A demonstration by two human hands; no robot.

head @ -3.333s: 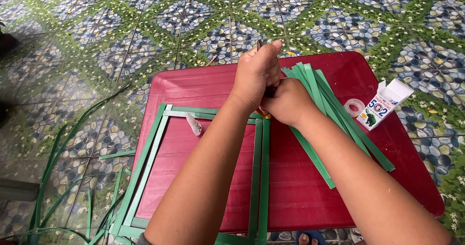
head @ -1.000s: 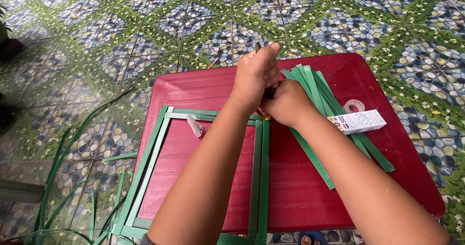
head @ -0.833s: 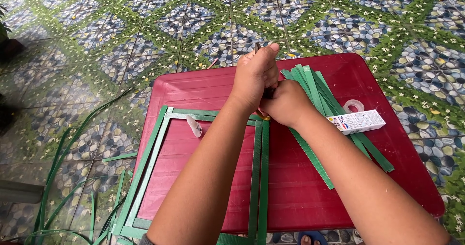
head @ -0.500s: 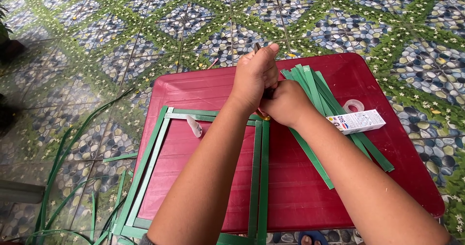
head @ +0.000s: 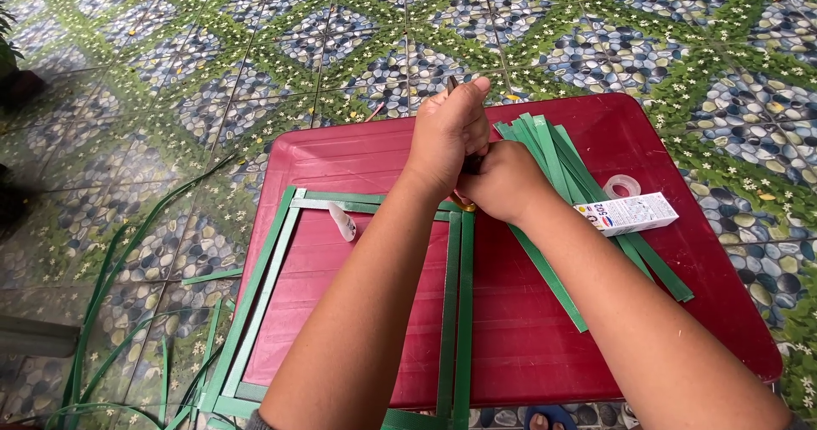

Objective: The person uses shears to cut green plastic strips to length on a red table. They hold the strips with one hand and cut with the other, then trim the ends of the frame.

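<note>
While the left hand [head: 449, 132] fists a dark tool and the right hand [head: 504, 182] pinches the green strip frame [head: 455, 294] corner on the red bench [head: 528, 345], trimming seems underway; steadiness matters next.

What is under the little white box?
The little white box lies on green strips fanned across the red table. A tape roll sits just behind it. Whatever is directly beneath the box is covered.
</note>
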